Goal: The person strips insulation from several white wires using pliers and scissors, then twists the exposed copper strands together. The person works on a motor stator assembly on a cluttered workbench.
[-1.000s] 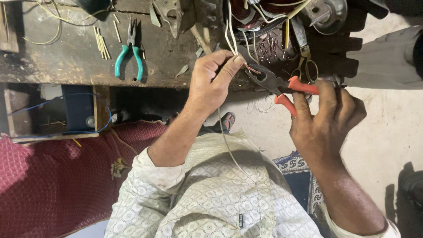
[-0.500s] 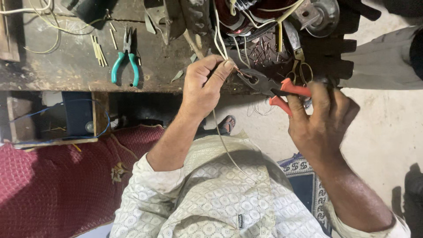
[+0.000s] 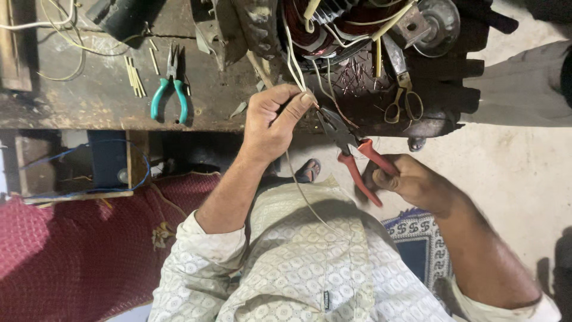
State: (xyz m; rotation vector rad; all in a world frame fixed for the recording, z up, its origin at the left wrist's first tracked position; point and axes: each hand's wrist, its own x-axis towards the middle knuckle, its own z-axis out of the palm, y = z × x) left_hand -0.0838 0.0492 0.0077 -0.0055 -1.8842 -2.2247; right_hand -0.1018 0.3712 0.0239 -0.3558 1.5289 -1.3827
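Left hand (image 3: 271, 122) pinches white wire (image 3: 293, 65) at bench (image 3: 89, 95) front edge. Right hand (image 3: 417, 182) clamped on red pliers (image 3: 351, 155), nose at pinch. Teal pliers (image 3: 170, 89) lie left, mid-bench.

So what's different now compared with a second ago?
The right hand has slid back to the ends of the red-handled pliers, handles spread wider, the nose still at the thin white wire. The left hand keeps pinching that wire. The green-handled pliers and the scissors lie unmoved on the wooden bench.
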